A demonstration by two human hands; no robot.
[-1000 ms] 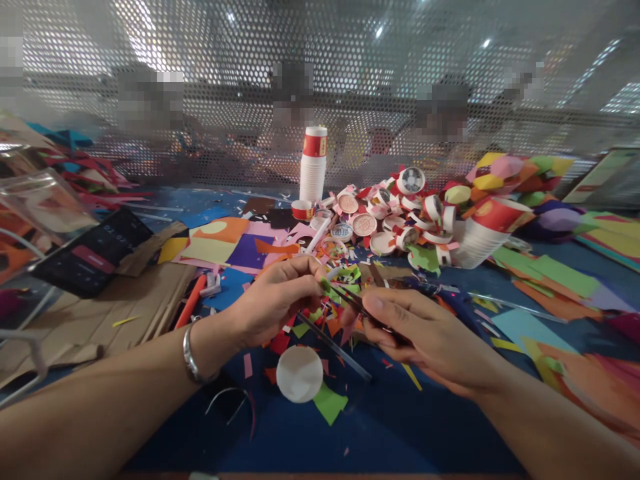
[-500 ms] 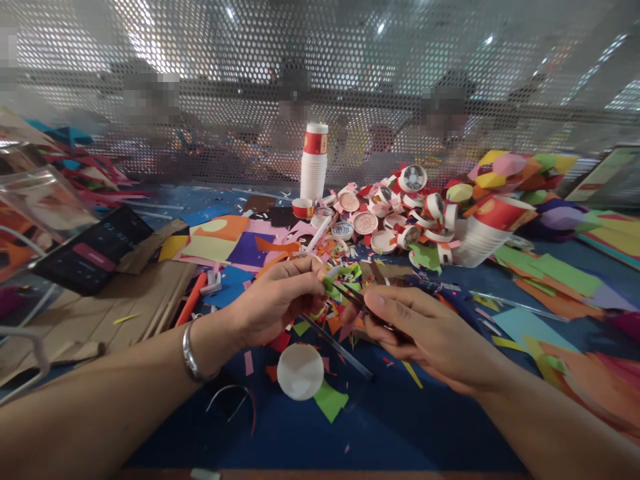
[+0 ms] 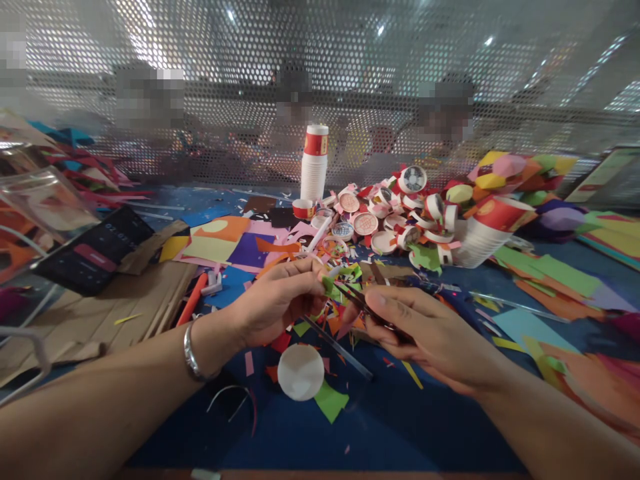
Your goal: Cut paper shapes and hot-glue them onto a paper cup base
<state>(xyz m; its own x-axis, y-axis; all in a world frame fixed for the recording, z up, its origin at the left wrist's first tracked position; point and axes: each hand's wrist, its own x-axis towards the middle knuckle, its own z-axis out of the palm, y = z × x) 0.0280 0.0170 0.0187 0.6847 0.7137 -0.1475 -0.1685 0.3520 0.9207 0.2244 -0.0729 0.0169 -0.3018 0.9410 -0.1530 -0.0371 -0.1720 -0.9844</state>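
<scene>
My left hand (image 3: 287,297) pinches a small piece of green paper (image 3: 329,285) between thumb and fingers. My right hand (image 3: 417,330) is closed round dark-handled scissors (image 3: 377,319), whose blades point left at the green paper. The blade tips are close by the paper; whether they touch it I cannot tell. Under the hands lie many coloured paper scraps (image 3: 333,327) and a clear stick (image 3: 345,353). A white paper disc (image 3: 301,372), perhaps a cup's base, lies below my left hand, with a green paper scrap (image 3: 331,401) beside it.
A tall stack of paper cups (image 3: 313,167) stands at the back. To its right are heaped cut cup bottoms (image 3: 365,223) and a tilted cup stack (image 3: 485,233). A phone (image 3: 95,250) and cardboard (image 3: 125,327) lie left, coloured sheets (image 3: 565,273) right. People sit behind a perforated screen (image 3: 210,67).
The scissors' blades look slightly further apart than before. Both hands stay in almost the same place, and the things on the table have not moved.
</scene>
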